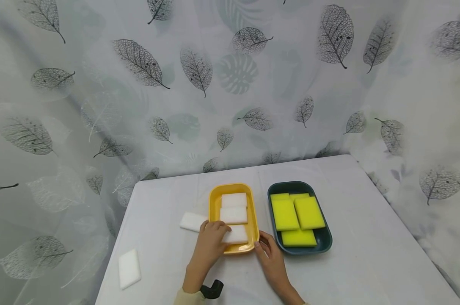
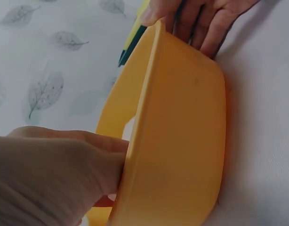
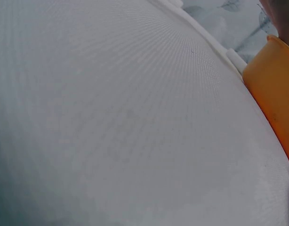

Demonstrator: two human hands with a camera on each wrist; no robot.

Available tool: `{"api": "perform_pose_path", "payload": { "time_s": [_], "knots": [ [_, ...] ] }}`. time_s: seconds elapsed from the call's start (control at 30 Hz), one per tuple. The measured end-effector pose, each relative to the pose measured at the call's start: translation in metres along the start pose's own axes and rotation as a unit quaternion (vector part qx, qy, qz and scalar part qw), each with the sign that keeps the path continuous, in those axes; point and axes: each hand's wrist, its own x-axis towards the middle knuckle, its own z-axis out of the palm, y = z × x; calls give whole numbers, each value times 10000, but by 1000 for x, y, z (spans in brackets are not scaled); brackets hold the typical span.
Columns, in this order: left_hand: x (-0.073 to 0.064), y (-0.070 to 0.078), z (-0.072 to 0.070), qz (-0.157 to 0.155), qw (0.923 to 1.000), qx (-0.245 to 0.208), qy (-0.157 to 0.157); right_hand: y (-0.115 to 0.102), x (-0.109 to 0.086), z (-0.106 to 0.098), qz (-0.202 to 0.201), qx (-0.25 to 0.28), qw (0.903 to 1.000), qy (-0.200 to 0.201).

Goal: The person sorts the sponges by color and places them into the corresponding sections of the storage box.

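In the head view, my left hand [image 1: 211, 242] reaches over the near left side of a yellow tray [image 1: 255, 237]. Its fingers grip the left end of the nearest white sponge [image 1: 238, 234] inside; the left wrist view hides the fingertips behind the tray wall. Two more white sponges, a middle one [image 1: 233, 215] and a far one [image 1: 233, 200], lie flat in the tray. My right hand [image 1: 271, 260] holds the tray's near right corner, thumb on the rim and fingers outside, as the left wrist view also shows.
Right of the yellow tray stands a dark green tray [image 1: 324, 248] with several yellow sponges [image 1: 309, 213]. On the white table [image 1: 351, 237] lie two loose white sponges, one beside the yellow tray [image 1: 192, 221], another near the left edge [image 1: 129, 269]. A leaf-patterned curtain [image 1: 199, 127] surrounds the table.
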Motion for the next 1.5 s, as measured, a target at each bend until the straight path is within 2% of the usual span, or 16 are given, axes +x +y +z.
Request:
{"api": "perform_pose_path", "payload": {
  "time_s": [0.23, 0.43, 0.6, 0.83, 1.13, 1.3, 1.5],
  "knots": [
    [7, 9, -1, 268, 9990, 301, -196, -1, -1, 0, -19, 7, 10000, 6],
    [13, 10, 1, 161, 9962, 195, -838, -1, 0, 0, 141, -27, 9999, -18],
    [17, 8, 4, 103, 9946, 94, -1026, -1, 0, 0, 229, -84, 9997, -27],
    [22, 6, 9, 62, 9953, 195, -948, -1, -1, 1, 180, -98, 9998, -21],
    [24, 5, 9, 68, 9970, 37, -769, -3, 0, 0, 145, -159, 9998, -56],
    [23, 3, 8, 175, 9979, -19, -631, -3, 0, 1, 146, -84, 9999, -4],
    [23, 2, 6, 276, 9980, 116, -553, -2, 0, 1, 103, -65, 9999, 35]
  ]
}}
